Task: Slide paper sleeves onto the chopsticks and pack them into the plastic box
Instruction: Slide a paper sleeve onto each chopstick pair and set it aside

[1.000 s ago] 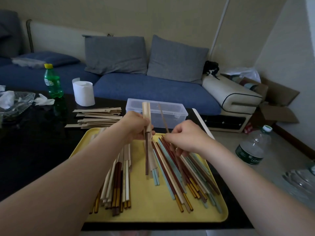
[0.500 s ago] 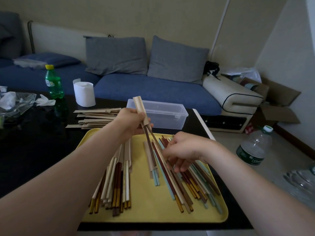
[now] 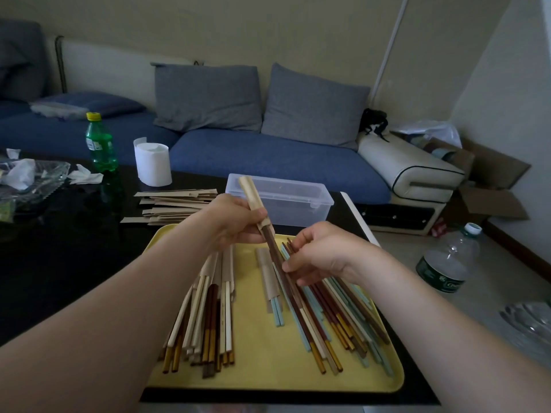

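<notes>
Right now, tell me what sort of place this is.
Most likely a home living room: a blue sofa with grey cushions stands behind a low black table that holds a green drink bottle.

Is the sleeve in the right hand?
No, the left hand grips the sleeve, while the right hand holds the chopsticks sticking out below it.

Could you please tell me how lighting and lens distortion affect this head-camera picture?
Head view: dim light; the black table hides detail yet mirrors the green bottle; the wide lens stretches both forearms; the left hand gripping the paper sleeve, the right hand pinching the brown chopsticks and the yellow tray read sharp.
</notes>
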Tool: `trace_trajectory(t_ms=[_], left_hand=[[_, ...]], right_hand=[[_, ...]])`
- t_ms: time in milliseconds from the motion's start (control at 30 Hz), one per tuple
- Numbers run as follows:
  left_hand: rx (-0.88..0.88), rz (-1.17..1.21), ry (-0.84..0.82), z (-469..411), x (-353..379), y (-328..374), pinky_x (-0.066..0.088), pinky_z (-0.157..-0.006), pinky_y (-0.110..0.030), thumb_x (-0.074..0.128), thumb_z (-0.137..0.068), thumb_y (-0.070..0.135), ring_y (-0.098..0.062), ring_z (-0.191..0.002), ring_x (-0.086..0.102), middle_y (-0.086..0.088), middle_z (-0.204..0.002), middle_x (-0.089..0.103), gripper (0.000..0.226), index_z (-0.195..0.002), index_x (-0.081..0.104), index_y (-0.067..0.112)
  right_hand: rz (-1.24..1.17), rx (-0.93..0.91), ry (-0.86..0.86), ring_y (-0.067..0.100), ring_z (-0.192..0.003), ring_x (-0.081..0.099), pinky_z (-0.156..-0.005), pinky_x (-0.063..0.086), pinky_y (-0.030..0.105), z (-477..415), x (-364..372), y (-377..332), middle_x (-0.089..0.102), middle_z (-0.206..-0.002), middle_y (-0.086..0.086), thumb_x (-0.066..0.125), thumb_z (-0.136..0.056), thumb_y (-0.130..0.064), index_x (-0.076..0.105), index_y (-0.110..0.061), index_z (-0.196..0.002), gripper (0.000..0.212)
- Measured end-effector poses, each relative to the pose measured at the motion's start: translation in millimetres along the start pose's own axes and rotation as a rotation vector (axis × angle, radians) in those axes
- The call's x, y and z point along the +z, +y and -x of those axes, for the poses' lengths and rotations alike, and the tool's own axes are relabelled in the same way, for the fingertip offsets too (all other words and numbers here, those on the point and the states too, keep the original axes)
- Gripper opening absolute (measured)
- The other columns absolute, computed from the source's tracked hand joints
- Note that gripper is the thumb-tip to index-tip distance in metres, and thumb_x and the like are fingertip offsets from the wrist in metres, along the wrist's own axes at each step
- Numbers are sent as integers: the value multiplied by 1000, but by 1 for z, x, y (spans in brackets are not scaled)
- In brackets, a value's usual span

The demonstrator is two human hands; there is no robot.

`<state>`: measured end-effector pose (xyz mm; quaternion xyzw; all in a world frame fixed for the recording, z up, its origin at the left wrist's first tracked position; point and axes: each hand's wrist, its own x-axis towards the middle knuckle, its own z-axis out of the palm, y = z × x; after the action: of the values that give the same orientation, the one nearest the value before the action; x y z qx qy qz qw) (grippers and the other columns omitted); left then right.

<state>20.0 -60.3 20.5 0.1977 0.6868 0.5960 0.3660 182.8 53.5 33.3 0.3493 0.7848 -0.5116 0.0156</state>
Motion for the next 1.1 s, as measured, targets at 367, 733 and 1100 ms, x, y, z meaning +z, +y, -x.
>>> trace_trajectory(t_ms=[367, 733, 1100], left_hand=[[-141, -224, -48, 4, -27, 4, 64, -67, -30, 73, -98, 29, -21, -79, 79, -15, -94, 80, 34, -113, 72, -1], [44, -1021, 667, -14, -77, -18, 51, -79, -43, 54, -98, 15, -37, -112, 62, -14, -116, 62, 27, -123, 58, 8], [31, -1282, 487, -46, -112, -38, 40, -109, -56, 63, -92, 13, -37, -133, 46, -12, -137, 52, 39, -131, 56, 14]], right_hand=[[-89, -77, -84, 25, -89, 83, -71, 65, 31, -8, 38, -21, 84, -95, 8, 78, -100, -20, 70, -14, -118, 21], [47, -101, -182, 19, -71, 79, -66, 66, 29, -18, 103, -49, 82, -100, 17, 86, -93, -12, 67, -11, -109, 25], [514, -360, -39, 14, -65, 78, -67, 64, 28, -39, 141, -58, 79, -69, 1, 78, -96, -33, 82, -11, -80, 28]])
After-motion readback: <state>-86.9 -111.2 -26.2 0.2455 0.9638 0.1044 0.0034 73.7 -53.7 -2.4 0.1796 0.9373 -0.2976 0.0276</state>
